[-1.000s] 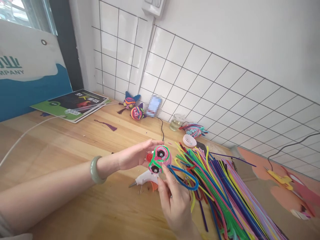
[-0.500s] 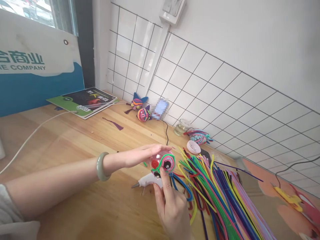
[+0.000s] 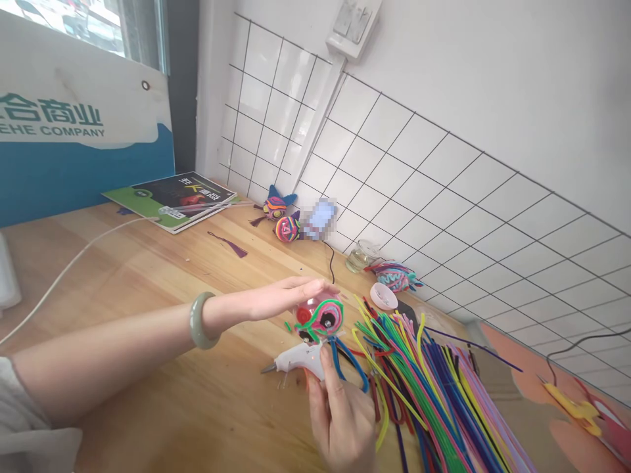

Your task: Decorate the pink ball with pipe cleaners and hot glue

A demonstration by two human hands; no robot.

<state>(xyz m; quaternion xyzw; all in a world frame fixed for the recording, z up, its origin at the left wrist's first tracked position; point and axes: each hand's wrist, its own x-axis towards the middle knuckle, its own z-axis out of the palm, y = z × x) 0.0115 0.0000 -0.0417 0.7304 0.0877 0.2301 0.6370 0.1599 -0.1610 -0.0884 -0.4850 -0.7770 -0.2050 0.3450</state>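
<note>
In the head view, the left hand holds the decorated ball over the counter, the right hand near its underside (grasp unclear), seemingly a positioning step calling for steady support.

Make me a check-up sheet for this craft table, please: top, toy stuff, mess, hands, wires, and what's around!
Surface: wooden table, small scraps on it
Toy stuff: toy with black eyes; glue gun, blue loop nearby
Mess: pipe cleaners heaped; tassel lying loose
Hands: left hand against the toy; right hand by the glue gun, grip unclear
Wires: white cable at left; black cable towards the wall
Around: tiled-looking wall, switch box
</note>
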